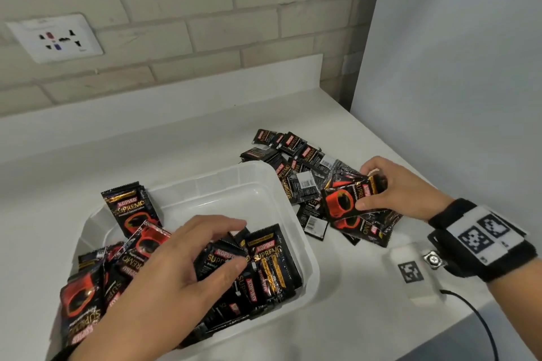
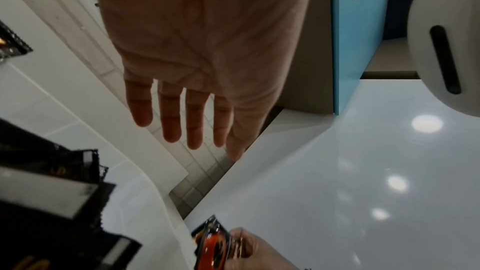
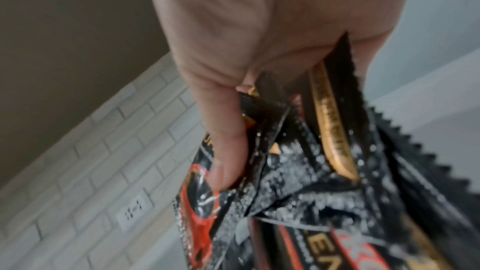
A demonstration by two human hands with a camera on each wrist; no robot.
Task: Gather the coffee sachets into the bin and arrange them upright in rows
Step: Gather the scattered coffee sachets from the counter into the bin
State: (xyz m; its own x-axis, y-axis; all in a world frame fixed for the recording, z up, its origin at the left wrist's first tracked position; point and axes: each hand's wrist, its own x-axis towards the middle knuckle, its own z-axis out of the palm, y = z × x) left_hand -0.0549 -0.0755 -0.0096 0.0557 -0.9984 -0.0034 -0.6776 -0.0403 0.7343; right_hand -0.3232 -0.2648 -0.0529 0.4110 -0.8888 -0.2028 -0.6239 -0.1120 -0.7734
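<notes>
A translucent white bin (image 1: 296, 214) stands on the white counter, with several black coffee sachets (image 1: 269, 261) lying loose in its near half. One sachet (image 1: 130, 208) leans upright at its far left corner. My left hand (image 1: 231, 243) hovers over these sachets; the left wrist view shows its fingers (image 2: 168, 122) straight and holding nothing. Right of the bin lies a loose pile of sachets (image 1: 302, 167). At the pile's near end my right hand (image 1: 369, 186) grips a bunch of sachets (image 1: 343, 202). In the right wrist view its thumb (image 3: 223, 151) presses on that bunch (image 3: 311, 192).
A brick wall with a socket plate (image 1: 55, 38) runs behind the counter. A white panel (image 1: 454, 67) closes off the right side. A white marker block (image 1: 410, 269) with a black cable lies near the counter's front right edge.
</notes>
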